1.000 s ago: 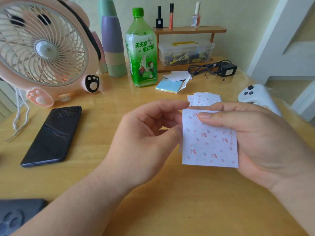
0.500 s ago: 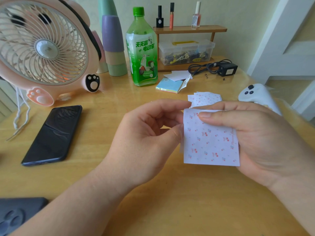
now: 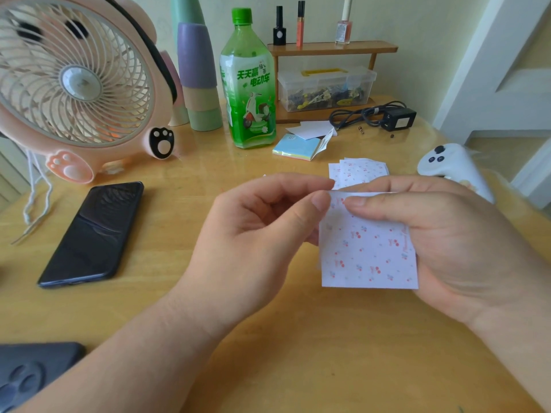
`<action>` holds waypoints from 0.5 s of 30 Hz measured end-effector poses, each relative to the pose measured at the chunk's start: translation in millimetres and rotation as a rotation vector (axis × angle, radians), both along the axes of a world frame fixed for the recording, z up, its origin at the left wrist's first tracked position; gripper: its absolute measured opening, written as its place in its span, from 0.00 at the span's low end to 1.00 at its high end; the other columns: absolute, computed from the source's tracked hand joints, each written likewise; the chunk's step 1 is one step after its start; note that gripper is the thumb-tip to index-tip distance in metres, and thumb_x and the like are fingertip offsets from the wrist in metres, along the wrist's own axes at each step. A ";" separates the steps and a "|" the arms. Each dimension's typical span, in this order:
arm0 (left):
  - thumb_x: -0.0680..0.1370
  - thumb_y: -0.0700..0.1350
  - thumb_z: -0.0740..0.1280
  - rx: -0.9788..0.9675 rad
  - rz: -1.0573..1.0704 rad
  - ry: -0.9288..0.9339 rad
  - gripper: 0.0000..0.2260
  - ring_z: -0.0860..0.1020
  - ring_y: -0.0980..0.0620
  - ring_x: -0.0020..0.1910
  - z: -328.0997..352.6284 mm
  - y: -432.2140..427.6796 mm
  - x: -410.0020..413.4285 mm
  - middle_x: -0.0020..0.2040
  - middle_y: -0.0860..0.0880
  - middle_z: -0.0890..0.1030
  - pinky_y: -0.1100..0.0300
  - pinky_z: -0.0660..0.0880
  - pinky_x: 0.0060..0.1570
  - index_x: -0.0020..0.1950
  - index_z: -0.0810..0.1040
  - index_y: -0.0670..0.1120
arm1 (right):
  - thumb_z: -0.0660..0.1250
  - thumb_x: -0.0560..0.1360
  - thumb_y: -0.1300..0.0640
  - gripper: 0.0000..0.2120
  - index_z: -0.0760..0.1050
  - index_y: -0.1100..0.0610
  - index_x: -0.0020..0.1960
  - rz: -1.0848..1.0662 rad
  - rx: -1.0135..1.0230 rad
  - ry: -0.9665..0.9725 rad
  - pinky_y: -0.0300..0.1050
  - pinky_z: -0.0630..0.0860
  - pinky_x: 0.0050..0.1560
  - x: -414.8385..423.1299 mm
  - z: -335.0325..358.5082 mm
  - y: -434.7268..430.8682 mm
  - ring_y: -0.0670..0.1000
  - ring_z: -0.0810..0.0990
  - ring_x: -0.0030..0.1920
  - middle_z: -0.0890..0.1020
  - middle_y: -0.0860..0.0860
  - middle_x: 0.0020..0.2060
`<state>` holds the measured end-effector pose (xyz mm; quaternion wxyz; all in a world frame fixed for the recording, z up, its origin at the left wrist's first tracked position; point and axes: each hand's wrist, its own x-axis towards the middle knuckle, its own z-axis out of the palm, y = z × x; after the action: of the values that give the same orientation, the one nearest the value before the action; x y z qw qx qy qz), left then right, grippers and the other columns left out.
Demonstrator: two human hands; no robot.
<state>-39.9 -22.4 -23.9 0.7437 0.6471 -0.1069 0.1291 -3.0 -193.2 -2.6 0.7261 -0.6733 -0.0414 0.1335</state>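
Note:
A small white square of paper printed with red cherries [image 3: 368, 254] is held above the wooden table [image 3: 298, 353]. My left hand [image 3: 253, 242] pinches its top left corner between thumb and forefinger. My right hand [image 3: 447, 239] holds the sheet from the right, thumb lying across its top edge and fingers behind it. A loose pile of the same cherry paper [image 3: 360, 171] lies on the table just beyond my hands.
A pink fan [image 3: 74, 84] stands at the back left, a black phone [image 3: 95, 234] in front of it. A green bottle [image 3: 249, 84], stacked cups [image 3: 198, 76], a sticky note pad [image 3: 301, 146], a shelf with a clear box [image 3: 326, 87], a black charger [image 3: 396, 119] and a white controller [image 3: 453, 169] ring the table.
My left thumb has slid up the sheet's left edge to its top corner, close to my right thumb. The paper stays in about the same place.

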 end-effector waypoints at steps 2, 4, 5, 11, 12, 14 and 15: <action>0.74 0.42 0.73 0.057 0.053 -0.011 0.04 0.83 0.54 0.37 0.9 -1.7 -0.7 0.40 0.48 0.87 0.64 0.79 0.39 0.48 0.86 0.45 | 0.75 0.59 0.60 0.22 0.82 0.69 0.51 0.000 0.020 -0.007 0.65 0.79 0.58 -0.4 0.1 0.4 0.68 0.86 0.50 0.85 0.67 0.47; 0.75 0.41 0.72 0.094 0.089 -0.017 0.04 0.84 0.54 0.36 1.1 -2.2 -0.7 0.39 0.49 0.87 0.63 0.80 0.40 0.47 0.86 0.47 | 0.76 0.58 0.64 0.23 0.82 0.69 0.52 0.010 0.020 -0.007 0.68 0.77 0.61 0.4 -1.2 0.9 0.68 0.85 0.51 0.85 0.68 0.49; 0.75 0.39 0.72 0.110 0.105 -0.019 0.04 0.84 0.53 0.36 0.6 -2.2 -0.5 0.39 0.48 0.87 0.63 0.80 0.40 0.46 0.86 0.47 | 0.76 0.60 0.64 0.22 0.81 0.69 0.52 0.012 0.013 -0.007 0.70 0.76 0.62 1.5 -2.6 1.0 0.68 0.85 0.52 0.85 0.68 0.49; 0.76 0.36 0.73 0.132 0.151 0.027 0.06 0.85 0.52 0.37 0.9 -0.9 1.8 0.39 0.47 0.87 0.54 0.84 0.45 0.44 0.87 0.46 | 0.74 0.62 0.60 0.20 0.82 0.67 0.51 -0.011 -0.013 -0.025 0.73 0.74 0.62 3.3 -6.1 2.1 0.68 0.85 0.52 0.84 0.68 0.49; 0.76 0.36 0.73 0.136 0.154 0.032 0.06 0.84 0.52 0.37 1.3 -1.0 1.7 0.39 0.46 0.87 0.53 0.84 0.46 0.44 0.87 0.46 | 0.74 0.62 0.60 0.19 0.82 0.67 0.51 -0.010 -0.015 -0.030 0.73 0.75 0.62 3.2 -6.1 2.2 0.68 0.85 0.52 0.84 0.68 0.49; 0.76 0.35 0.73 0.123 0.152 0.049 0.06 0.84 0.52 0.36 1.0 -0.8 1.7 0.38 0.46 0.86 0.53 0.84 0.46 0.44 0.87 0.45 | 0.74 0.62 0.60 0.19 0.82 0.68 0.50 -0.006 -0.018 -0.044 0.73 0.75 0.61 3.2 -6.5 2.2 0.69 0.85 0.51 0.84 0.69 0.48; 0.76 0.35 0.72 0.106 0.148 0.061 0.06 0.84 0.51 0.36 0.4 -0.6 2.2 0.37 0.46 0.86 0.53 0.84 0.46 0.44 0.87 0.45 | 0.74 0.62 0.60 0.19 0.82 0.68 0.51 -0.003 -0.018 -0.048 0.74 0.75 0.61 3.3 -6.9 2.3 0.69 0.85 0.52 0.84 0.69 0.49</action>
<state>-37.8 -23.1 -23.5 0.6997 0.6954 -0.0425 0.1581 0.3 -190.9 -9.5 0.7191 -0.6827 -0.0569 0.1166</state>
